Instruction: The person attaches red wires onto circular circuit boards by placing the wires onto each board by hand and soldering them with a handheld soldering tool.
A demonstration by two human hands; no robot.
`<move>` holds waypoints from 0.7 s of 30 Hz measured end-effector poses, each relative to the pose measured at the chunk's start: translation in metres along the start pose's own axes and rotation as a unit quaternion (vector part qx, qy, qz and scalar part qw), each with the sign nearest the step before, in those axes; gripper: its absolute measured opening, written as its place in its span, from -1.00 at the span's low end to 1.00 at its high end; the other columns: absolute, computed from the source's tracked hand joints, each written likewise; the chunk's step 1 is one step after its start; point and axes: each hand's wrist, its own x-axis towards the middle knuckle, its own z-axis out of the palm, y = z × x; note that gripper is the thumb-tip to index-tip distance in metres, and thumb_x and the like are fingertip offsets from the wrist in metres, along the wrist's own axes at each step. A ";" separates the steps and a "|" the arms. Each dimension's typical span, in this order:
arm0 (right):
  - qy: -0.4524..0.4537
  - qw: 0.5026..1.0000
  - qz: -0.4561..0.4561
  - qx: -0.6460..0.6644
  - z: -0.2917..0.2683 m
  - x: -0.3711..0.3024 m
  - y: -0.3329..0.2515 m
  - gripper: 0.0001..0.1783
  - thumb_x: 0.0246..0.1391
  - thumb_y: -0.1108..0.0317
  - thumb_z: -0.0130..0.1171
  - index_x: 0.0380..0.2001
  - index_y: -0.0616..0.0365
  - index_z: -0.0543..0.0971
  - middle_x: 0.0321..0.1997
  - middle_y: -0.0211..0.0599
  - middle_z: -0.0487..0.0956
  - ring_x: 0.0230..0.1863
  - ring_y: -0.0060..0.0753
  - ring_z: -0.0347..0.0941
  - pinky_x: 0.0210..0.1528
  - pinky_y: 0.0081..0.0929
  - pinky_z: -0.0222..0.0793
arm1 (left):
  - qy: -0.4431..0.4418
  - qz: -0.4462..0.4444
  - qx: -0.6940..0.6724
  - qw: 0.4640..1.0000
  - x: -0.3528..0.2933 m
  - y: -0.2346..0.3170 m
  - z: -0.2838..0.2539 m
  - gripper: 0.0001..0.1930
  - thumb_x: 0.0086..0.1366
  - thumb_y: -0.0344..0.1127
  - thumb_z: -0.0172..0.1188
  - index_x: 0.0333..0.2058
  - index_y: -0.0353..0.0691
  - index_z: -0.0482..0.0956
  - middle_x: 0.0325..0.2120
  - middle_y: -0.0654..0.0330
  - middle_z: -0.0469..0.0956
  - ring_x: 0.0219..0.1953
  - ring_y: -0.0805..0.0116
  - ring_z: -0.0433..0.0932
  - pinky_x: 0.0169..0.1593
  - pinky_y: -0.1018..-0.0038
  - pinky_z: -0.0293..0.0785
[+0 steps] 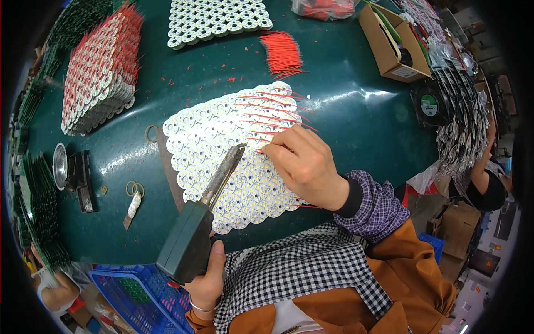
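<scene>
In my left hand (208,275) is a dark green soldering gun (186,239), gripped by its handle. Its metal tip slants up and rests close to the middle of a panel of round white LED boards (206,133). My right hand (306,164) is closed over the panel's right side, fingertips pinched on a thin red wire beside the iron's tip. More red wire ends poke out below that hand, near the panel's right edge. Several rows of red wires (272,119) lie across the panel's upper right boards, their free ends pointing right.
A red wire pile (282,53) and stacked round boards (219,22) lie at the back. Wired panels (103,72) are stacked at left. A metal dish (60,166) and rubber bands (133,189) sit near left. A cardboard box (392,50) and black fan (431,106) stand right.
</scene>
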 end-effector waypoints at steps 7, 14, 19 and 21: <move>0.016 1.000 0.013 0.004 -0.008 0.001 -0.005 -0.87 -0.06 0.50 0.26 -0.36 0.17 0.61 -0.35 -0.37 0.52 -0.30 -0.33 0.49 -0.27 -0.36 0.36 | -0.010 -0.010 -0.009 1.000 0.000 -0.001 -0.001 -0.58 0.18 -0.68 0.27 0.05 -0.43 0.52 -0.19 0.04 0.65 -0.55 0.52 0.50 -0.53 0.59 0.41; -0.028 0.999 -0.005 -0.018 -0.003 -0.003 -0.003 -0.83 -0.07 0.47 0.22 -0.32 0.18 0.61 -0.33 -0.35 0.50 -0.24 -0.33 0.47 -0.18 -0.39 0.39 | -0.073 0.018 0.086 0.993 0.006 -0.011 -0.002 -0.68 0.22 -0.63 0.30 -0.03 -0.42 0.57 -0.30 0.14 0.63 -0.52 0.56 0.51 -0.50 0.62 0.42; -0.023 0.999 -0.015 -0.023 -0.001 -0.003 -0.002 -0.83 -0.08 0.47 0.21 -0.33 0.20 0.60 -0.34 -0.34 0.47 -0.25 -0.32 0.45 -0.18 -0.38 0.39 | -0.077 0.010 0.052 0.996 0.010 -0.009 0.003 -0.74 0.22 -0.62 0.31 -0.10 -0.42 0.58 -0.37 0.18 0.60 -0.53 0.55 0.51 -0.50 0.62 0.42; -0.022 0.999 -0.019 -0.025 0.000 -0.003 -0.001 -0.82 -0.08 0.47 0.21 -0.33 0.20 0.60 -0.34 -0.34 0.46 -0.25 -0.32 0.44 -0.19 -0.38 0.39 | -0.075 0.030 0.067 0.994 0.009 -0.011 0.003 -0.75 0.22 -0.61 0.31 -0.11 -0.42 0.58 -0.38 0.19 0.60 -0.53 0.55 0.51 -0.50 0.62 0.42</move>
